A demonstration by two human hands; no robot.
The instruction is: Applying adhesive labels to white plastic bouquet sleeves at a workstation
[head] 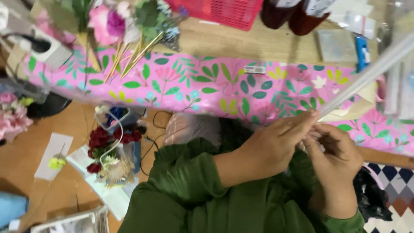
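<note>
**Free room and obstacles around the hands**

Left hand and right hand meet over the lap, both pinching a long white rod that slants up and to the right, barring that corner. Just beyond them, the floral wrapping paper lies flat and passable. Further back stand obstacles: a bouquet, a red basket, dark bottles. To the left, small red flowers and paper scraps crowd the floor; bare wood between them leaves a narrow passage.

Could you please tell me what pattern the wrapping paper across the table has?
Pink floral wrapping paper with green leaves, clearest in the head view.
</note>
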